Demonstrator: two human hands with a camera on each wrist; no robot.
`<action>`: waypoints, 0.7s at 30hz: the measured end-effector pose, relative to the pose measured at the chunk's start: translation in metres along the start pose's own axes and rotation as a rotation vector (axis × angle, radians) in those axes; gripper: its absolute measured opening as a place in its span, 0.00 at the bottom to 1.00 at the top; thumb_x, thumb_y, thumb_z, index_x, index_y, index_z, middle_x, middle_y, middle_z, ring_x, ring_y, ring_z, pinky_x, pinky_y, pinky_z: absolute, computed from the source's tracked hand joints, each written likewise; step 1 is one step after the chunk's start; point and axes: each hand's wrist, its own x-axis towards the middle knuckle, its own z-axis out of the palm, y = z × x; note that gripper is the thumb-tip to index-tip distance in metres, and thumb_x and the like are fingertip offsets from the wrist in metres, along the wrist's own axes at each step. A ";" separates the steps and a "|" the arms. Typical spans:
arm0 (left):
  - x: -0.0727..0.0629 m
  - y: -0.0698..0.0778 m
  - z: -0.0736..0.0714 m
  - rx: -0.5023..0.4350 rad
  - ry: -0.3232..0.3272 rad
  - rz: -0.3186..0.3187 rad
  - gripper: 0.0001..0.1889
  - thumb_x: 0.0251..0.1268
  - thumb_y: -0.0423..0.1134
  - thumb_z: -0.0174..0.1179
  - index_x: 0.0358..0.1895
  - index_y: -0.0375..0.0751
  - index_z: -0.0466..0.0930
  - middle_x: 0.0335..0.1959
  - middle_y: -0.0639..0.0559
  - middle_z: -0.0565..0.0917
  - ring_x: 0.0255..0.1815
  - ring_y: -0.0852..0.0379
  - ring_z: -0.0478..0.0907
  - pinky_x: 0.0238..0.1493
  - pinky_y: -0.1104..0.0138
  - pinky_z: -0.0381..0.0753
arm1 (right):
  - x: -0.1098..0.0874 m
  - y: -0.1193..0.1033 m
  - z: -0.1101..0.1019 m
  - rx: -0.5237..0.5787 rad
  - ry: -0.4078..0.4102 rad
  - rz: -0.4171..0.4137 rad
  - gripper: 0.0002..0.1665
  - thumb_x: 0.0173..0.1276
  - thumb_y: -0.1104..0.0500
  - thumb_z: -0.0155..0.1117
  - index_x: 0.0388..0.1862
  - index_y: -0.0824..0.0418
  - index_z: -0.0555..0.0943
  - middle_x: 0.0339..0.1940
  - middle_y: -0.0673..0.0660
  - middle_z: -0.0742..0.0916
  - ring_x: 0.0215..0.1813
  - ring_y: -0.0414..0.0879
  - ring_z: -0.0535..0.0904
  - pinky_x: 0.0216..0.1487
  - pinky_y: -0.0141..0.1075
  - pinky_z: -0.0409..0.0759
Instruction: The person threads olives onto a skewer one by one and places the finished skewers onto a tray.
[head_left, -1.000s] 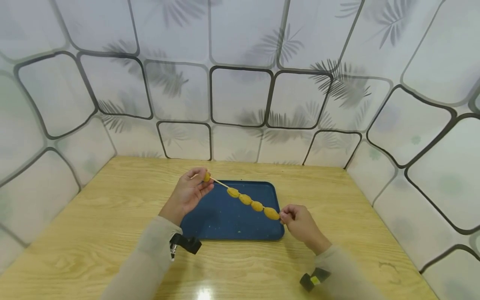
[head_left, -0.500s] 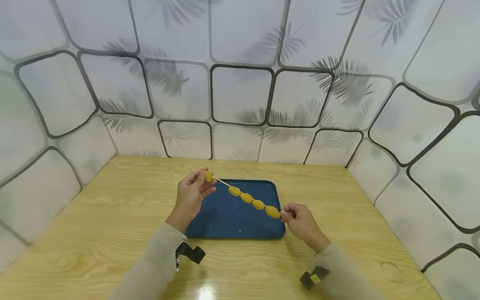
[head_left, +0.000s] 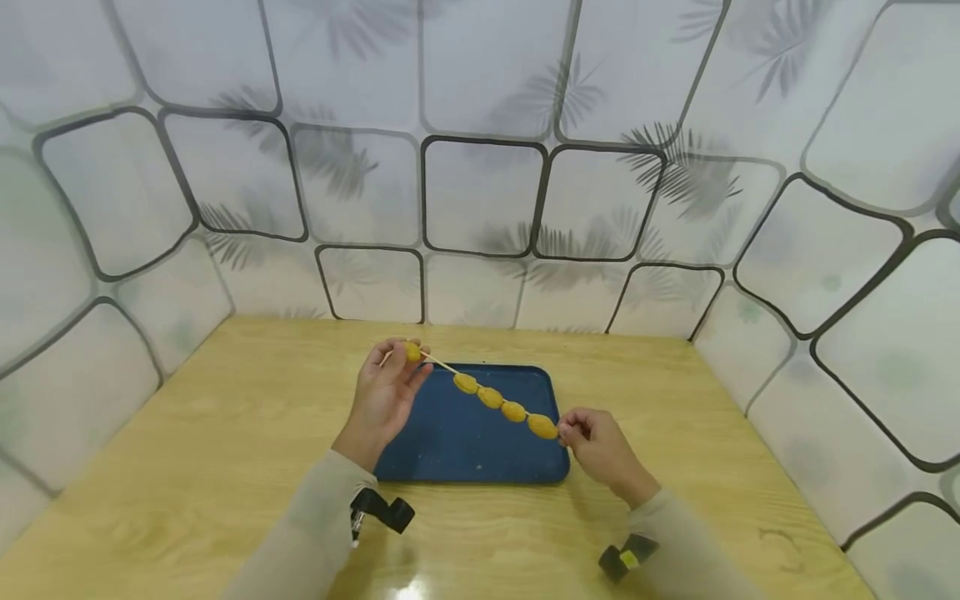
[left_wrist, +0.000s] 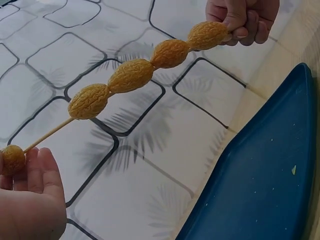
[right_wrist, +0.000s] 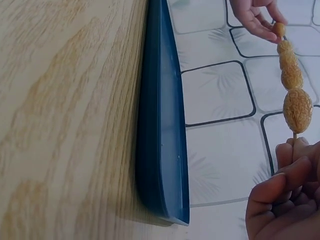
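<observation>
A thin wooden skewer (head_left: 442, 364) slants above the blue tray (head_left: 468, 458), carrying several wrinkled golden-brown oval food pieces (head_left: 491, 397) in a row. At its lower right end, my right hand (head_left: 606, 450) pinches the stick just past the last piece. My left hand (head_left: 382, 400) pinches a separate golden piece (left_wrist: 13, 159) between thumb and fingers, right where the skewer's upper left end meets it. A bare stretch of stick lies between that piece and the row. How deep the tip goes into the piece is hidden. In the right wrist view, curled fingers (right_wrist: 282, 192) hold the stick below the row.
The tray lies flat on a light wooden table (head_left: 187, 467), with small crumbs (left_wrist: 294, 170) on it. White patterned cloth walls (head_left: 480, 200) enclose the table at the back and both sides. Each sleeve bears a black camera mount (head_left: 382, 510).
My left hand has shifted very slightly, its lower fingers straightening a little while it keeps pinching the end piece. My right hand and the row of pieces stay nearly still.
</observation>
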 end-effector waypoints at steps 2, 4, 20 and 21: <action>0.000 0.000 0.000 -0.005 -0.022 -0.002 0.07 0.72 0.39 0.53 0.46 0.41 0.71 0.44 0.50 0.81 0.46 0.55 0.81 0.48 0.65 0.81 | 0.000 -0.001 0.000 -0.004 0.009 -0.007 0.09 0.71 0.72 0.55 0.30 0.70 0.79 0.24 0.55 0.79 0.28 0.51 0.77 0.25 0.30 0.74; 0.000 -0.001 0.000 -0.006 -0.040 -0.011 0.06 0.72 0.40 0.53 0.45 0.42 0.71 0.43 0.51 0.82 0.46 0.55 0.81 0.48 0.64 0.81 | 0.000 -0.002 0.000 -0.002 0.011 -0.009 0.09 0.71 0.72 0.55 0.30 0.71 0.79 0.24 0.55 0.79 0.28 0.51 0.77 0.26 0.30 0.74; -0.003 0.009 -0.002 0.171 -0.118 -0.115 0.04 0.73 0.39 0.54 0.43 0.47 0.78 0.44 0.53 0.81 0.46 0.57 0.81 0.47 0.59 0.83 | 0.002 -0.005 0.003 -0.017 0.028 -0.012 0.08 0.70 0.73 0.56 0.31 0.71 0.79 0.23 0.54 0.79 0.28 0.51 0.77 0.28 0.31 0.77; -0.003 0.010 -0.002 0.180 -0.123 -0.126 0.03 0.72 0.39 0.55 0.43 0.47 0.78 0.44 0.53 0.81 0.46 0.57 0.81 0.47 0.59 0.83 | 0.002 -0.004 0.004 -0.016 0.029 -0.012 0.08 0.70 0.73 0.56 0.31 0.71 0.79 0.23 0.54 0.79 0.28 0.50 0.77 0.28 0.31 0.77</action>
